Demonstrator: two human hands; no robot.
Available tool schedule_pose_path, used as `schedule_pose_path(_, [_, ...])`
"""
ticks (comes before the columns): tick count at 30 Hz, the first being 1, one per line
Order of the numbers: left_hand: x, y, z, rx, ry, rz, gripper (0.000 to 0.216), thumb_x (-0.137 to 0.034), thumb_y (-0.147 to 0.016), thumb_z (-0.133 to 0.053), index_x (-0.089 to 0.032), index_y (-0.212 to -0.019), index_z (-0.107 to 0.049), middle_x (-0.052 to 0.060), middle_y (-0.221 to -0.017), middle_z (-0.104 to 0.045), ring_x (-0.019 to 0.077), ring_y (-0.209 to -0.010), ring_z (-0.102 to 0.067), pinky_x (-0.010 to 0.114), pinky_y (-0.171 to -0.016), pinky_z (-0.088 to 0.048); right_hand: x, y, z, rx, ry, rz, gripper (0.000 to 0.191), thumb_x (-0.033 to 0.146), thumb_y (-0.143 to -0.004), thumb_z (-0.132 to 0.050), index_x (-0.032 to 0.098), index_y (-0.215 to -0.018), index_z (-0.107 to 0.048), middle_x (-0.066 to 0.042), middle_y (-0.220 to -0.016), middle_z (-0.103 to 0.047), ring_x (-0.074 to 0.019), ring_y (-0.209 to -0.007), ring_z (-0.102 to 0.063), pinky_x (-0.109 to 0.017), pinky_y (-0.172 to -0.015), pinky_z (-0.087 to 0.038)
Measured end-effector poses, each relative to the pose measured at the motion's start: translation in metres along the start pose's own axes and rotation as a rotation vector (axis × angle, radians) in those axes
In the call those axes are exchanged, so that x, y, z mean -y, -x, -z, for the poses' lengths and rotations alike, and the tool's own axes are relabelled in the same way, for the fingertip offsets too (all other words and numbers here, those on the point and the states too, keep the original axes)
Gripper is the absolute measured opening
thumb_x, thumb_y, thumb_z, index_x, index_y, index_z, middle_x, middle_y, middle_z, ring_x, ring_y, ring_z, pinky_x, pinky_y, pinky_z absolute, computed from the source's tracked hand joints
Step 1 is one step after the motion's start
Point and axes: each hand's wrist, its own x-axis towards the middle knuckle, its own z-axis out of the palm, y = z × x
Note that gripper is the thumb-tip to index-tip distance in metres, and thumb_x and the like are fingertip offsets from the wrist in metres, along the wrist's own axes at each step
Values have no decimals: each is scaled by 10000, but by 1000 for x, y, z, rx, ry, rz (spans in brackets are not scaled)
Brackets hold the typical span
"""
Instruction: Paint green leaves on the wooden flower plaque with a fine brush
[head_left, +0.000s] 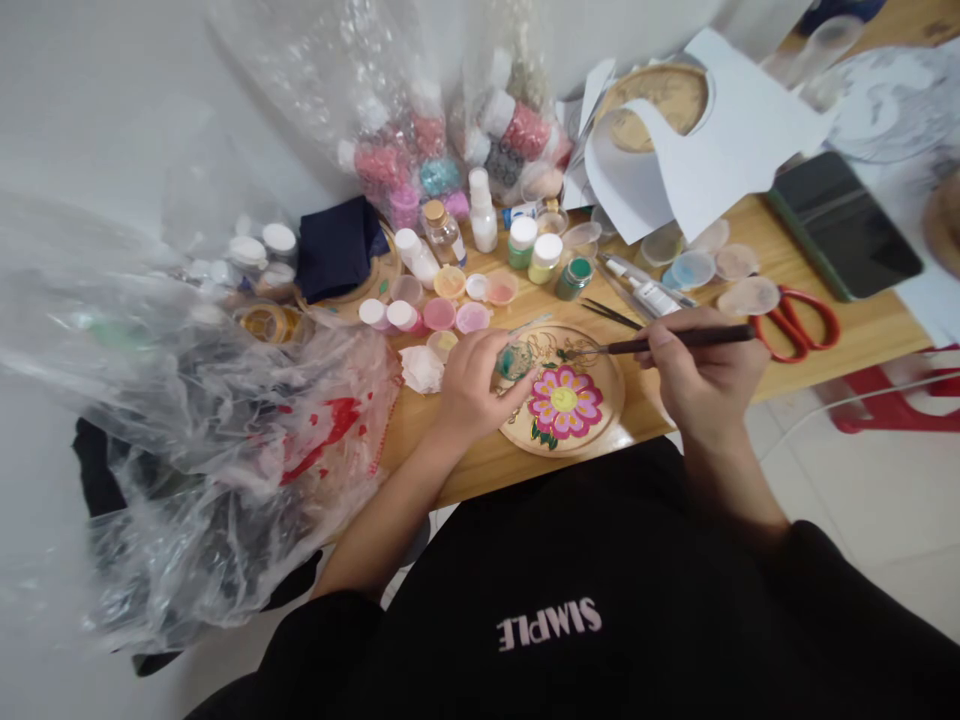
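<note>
A round wooden plaque (611,385) lies near the table's front edge, with a pink flower (565,400) with a yellow centre and dark green leaves on it. My left hand (476,385) is closed around a small clear cup (514,362) with green stuff inside, over the plaque's left side. Between the fingers of my right hand (694,375) is a dark-handled tool (682,340) with a thin metal shaft. Its tip is at a green patch above the flower; its exact shape is too small to tell. Dark tweezers (611,314) lie just behind the plaque.
Paint jars (546,258) and small cups stand behind the plaque. Red-handled scissors (799,325) and a phone (847,225) lie to the right. Crumpled plastic bags (247,470) fill the left side. White paper sheets (720,130) are at the back, partly over another wooden disc.
</note>
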Motion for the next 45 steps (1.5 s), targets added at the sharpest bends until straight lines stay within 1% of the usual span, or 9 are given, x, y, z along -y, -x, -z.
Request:
schedule_pose_path(3, [0, 0, 0, -7, -8, -4, 359, -305, -887, -705, -189, -1197, -566, 80, -1009, -720, 208, -968, -695, 356, -840, -572, -2, 0, -1, -8, 5, -2, 123, 213, -850, -658, 200, -739, -710, 8, -712, -722, -101, -602, -661, -231, -550, -469])
schedule_pose_path(7, [-1, -1, 2, 22, -1, 11, 371, -304, -888, -706, -191, -1210, -563, 84, -1029, -722, 209, -982, -698, 360, -850, -574, -3, 0, -3, -9, 19, -22, 131, 244, -855, -658, 194, -743, -704, 11, -716, -713, -82, -557, -614, -229, -560, -475])
schedule_pose_path(15, [-1, -1, 4, 42, 12, 14, 392, -297, -885, -709, -197, -1229, -549, 88, -1040, -721, 218, -992, -702, 373, -862, -577, 2, -1, -5, -12, 29, -31, 124, 222, -845, -652, 190, -732, -694, 10, -686, -700, -81, -538, -601, -231, -566, -478])
schedule_pose_path(20, [0, 0, 2, 24, 19, 14, 376, -293, -885, -709, -186, -1214, -562, 98, -1030, -726, 220, -991, -699, 373, -869, -576, -3, 1, -3, -14, 50, -31, 161, 318, -871, -656, 219, -750, -695, 7, -702, -702, -106, -550, -609, -252, -534, -487])
schedule_pose_path(23, [-1, 1, 1, 27, 29, 21, 380, -291, -884, -711, -186, -1219, -566, 101, -1044, -726, 220, -1004, -697, 373, -875, -572, -7, 0, 0, -33, 43, 4, 181, 353, -887, -658, 223, -769, -700, 1, -719, -705, -113, -563, -621, -263, -535, -501])
schedule_pose_path(26, [-1, 1, 0, 14, 29, 20, 385, -300, -890, -706, -193, -1231, -561, 91, -1041, -722, 215, -997, -697, 369, -867, -570, -6, -2, 2, -26, 34, 40, 178, 326, -889, -658, 215, -756, -695, 8, -711, -698, -99, -553, -611, -254, -543, -500])
schedule_pose_path(30, [-1, 1, 0, 11, 18, 13, 382, -303, -889, -709, -201, -1224, -555, 78, -1033, -719, 212, -991, -701, 370, -859, -573, -4, -2, 0, 0, 48, 14, 156, 294, -874, -657, 211, -745, -685, 17, -689, -689, -89, -520, -582, -241, -511, -473])
schedule_pose_path(39, [-2, -1, 1, 16, -12, 3, 360, -339, -904, -691, -191, -1201, -551, 78, -1017, -728, 208, -971, -712, 357, -823, -591, -5, -2, -2, -19, 65, -37, 159, 310, -861, -648, 222, -735, -691, 15, -678, -687, -114, -562, -623, -244, -494, -451])
schedule_pose_path(45, [-1, 0, 3, 39, -4, 15, 370, -326, -902, -690, -203, -1223, -552, 79, -1035, -726, 213, -986, -711, 367, -833, -584, -4, -1, -4, -32, 24, -38, 108, 242, -838, -660, 221, -739, -699, 10, -673, -684, -123, -575, -631, -249, -513, -451])
